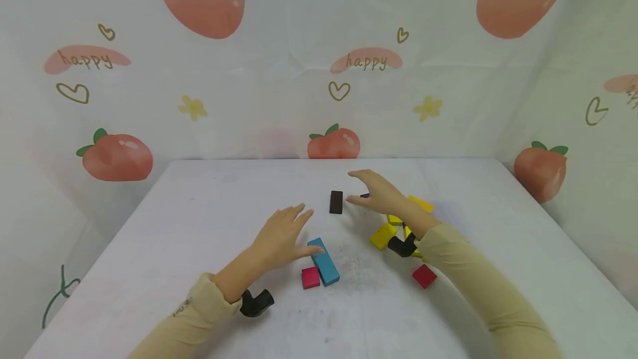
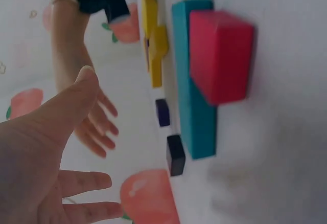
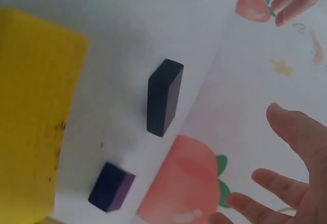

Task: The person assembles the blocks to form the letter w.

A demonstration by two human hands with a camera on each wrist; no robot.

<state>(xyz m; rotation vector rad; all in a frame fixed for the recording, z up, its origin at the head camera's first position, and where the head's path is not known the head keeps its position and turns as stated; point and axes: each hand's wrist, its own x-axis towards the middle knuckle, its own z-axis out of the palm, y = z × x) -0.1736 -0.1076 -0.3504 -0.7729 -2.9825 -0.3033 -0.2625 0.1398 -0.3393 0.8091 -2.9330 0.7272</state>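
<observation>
Left hand [image 1: 279,240]: fingers released
Right hand [image 1: 381,194]: fingers released
Partly hidden, head view: blue block [image 1: 327,269], purple block [image 3: 105,187]

In the head view, the right grip [image 1: 381,194] hides part of the purple block [image 1: 365,195], while the right sleeve [image 1: 458,265] and black wrist piece [image 1: 401,246] cover some of the yellow blocks [image 1: 383,236]. The thumb of the left grip [image 1: 276,240] covers part of the blue block [image 1: 327,268]. In the right wrist view, the left edge crops a large yellow block [image 3: 36,116].

Tan sleeves [image 1: 480,281] bear a dark left marking [image 1: 181,307] beside black wrist pieces [image 1: 257,304].
</observation>
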